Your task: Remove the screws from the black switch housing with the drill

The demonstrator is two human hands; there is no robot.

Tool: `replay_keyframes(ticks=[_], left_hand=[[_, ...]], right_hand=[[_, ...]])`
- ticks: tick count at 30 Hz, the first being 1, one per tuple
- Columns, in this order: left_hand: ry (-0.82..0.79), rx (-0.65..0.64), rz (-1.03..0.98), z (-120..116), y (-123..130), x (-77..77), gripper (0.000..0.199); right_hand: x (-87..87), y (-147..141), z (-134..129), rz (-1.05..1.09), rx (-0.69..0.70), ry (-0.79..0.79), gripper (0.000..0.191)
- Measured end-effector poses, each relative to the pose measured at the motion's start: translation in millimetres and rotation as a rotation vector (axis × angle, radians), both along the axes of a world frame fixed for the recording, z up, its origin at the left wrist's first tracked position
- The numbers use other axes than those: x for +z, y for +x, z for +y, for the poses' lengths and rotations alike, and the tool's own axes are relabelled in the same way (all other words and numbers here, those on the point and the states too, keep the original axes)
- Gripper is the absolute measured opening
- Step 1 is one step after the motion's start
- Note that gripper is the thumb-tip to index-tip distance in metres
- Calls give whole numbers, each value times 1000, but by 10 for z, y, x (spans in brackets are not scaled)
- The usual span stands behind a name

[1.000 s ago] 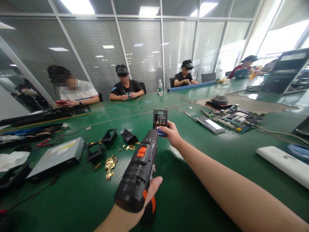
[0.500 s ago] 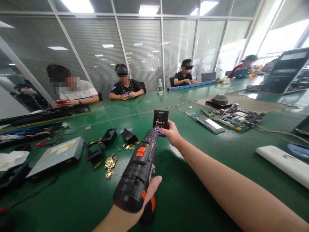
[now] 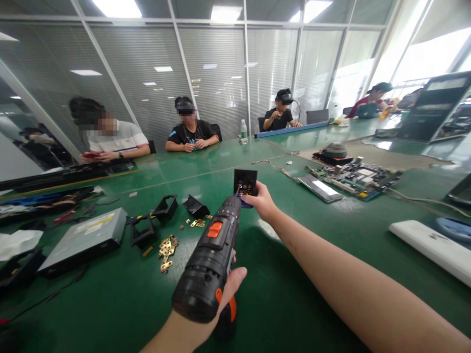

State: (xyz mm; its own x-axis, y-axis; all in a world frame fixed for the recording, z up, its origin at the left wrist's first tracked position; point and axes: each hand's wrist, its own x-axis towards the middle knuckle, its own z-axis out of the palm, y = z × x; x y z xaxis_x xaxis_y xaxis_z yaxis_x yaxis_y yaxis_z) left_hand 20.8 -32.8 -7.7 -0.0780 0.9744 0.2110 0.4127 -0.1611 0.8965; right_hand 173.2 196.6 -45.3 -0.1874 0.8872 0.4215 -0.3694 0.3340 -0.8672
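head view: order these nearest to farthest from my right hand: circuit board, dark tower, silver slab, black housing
1. Black housing: in the right hand itself
2. Silver slab: to the hand's right
3. Circuit board: farther right, past the slab
4. Dark tower: far right, beyond the board

The drill [image 3: 206, 262] is black with orange accents; the table [image 3: 279, 304] is green. The small metal pieces [image 3: 168, 251] are gold, the open frames [image 3: 143, 230] black, the long bar [image 3: 292, 130] blue.
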Motion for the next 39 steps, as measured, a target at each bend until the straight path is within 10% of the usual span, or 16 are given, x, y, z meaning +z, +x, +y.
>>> replay_keyframes(ticks=[17, 39], left_hand=[[-75, 14, -139, 62, -32, -274, 28], [-62, -7, -65, 14, -58, -208, 22]], right_hand=[[34, -9, -40, -35, -8, 21, 47], [-44, 21, 23, -41, -22, -3, 39]])
